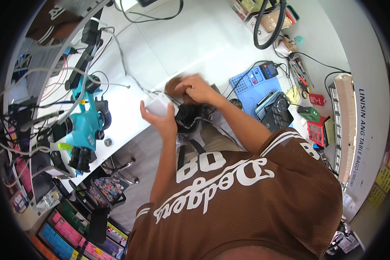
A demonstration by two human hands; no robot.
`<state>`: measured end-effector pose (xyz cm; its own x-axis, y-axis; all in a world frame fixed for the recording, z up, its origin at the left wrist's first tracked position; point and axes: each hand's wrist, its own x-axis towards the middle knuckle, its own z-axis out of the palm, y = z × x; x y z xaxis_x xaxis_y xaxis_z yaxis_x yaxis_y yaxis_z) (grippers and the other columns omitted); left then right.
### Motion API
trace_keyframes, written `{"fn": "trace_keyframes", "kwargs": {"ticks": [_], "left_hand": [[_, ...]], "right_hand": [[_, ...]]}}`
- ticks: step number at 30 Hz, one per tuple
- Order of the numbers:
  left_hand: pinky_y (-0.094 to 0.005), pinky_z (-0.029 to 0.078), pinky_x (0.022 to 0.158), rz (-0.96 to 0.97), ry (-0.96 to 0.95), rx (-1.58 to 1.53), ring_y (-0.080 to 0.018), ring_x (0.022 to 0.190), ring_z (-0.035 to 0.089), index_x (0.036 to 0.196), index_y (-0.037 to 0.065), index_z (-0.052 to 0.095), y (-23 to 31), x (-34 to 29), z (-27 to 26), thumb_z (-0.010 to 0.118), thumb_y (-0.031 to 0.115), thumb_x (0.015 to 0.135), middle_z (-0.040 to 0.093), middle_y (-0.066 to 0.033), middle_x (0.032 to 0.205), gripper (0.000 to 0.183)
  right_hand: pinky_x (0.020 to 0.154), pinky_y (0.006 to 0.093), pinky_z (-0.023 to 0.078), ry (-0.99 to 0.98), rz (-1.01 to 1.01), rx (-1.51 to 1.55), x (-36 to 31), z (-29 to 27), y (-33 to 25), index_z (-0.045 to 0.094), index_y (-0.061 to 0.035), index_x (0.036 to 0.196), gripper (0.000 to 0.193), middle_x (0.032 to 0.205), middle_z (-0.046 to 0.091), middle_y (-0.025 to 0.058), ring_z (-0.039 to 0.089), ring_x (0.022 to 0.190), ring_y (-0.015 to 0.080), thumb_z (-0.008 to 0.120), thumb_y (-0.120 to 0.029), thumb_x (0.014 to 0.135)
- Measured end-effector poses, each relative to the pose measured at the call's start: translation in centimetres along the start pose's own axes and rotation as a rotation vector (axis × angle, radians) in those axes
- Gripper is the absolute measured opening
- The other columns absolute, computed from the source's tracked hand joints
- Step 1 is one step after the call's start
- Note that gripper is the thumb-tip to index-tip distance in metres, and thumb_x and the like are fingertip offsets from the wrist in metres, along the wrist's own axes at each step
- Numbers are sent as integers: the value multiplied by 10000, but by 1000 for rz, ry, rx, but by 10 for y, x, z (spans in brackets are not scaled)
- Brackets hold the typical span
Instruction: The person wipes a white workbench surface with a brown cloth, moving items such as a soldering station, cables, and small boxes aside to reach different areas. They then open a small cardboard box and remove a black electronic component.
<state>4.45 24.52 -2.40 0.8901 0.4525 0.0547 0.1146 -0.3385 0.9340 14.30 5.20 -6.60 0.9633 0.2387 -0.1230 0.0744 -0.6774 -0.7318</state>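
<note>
My left hand (162,123) grips a white, box-shaped power adapter (157,105), thumb and forefinger on its opposite sides. From its far end a grey cable (126,69) runs up across the white table. Just to the right, my right hand (198,89) has its fingers bent inward beside a brown thing (174,88), which is smeared by motion; I cannot make out what the fingers hold. Below both hands, at the table's near edge, a black bag-like thing (189,116) with dark straps or cords rests close to my lap, partly covered by the hands.
On the left stands a teal microscope (83,130) amid tangled cables. To the right, a blue mat (251,93) carries a blue perforated tray (245,82) and several dark phones (276,112). Beyond lie hand tools (301,71) and a red box (317,132). A black hose (264,34) loops overhead.
</note>
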Motion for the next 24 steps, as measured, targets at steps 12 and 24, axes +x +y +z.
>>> {"fn": "trace_keyframes", "kwargs": {"ticks": [12,24], "left_hand": [[-464,306,1216,-84,-155,-143,-349,1476,308,1625,10,154,36,-25,0,827,204,877,210,-198,1615,1025],[-516,258,1233,-22,-98,84,-400,1480,278,1597,-49,202,8,-17,-2,846,283,854,242,-259,1571,1038]], "right_hand": [[1073,481,472,214,83,96,0,-47,34,684,-73,1239,364,1364,566,231,527,1295,370,625,-189,899],[1145,501,394,281,-314,-340,44,-19,45,736,-229,1172,364,1386,582,125,517,1318,370,652,-157,825]]}}
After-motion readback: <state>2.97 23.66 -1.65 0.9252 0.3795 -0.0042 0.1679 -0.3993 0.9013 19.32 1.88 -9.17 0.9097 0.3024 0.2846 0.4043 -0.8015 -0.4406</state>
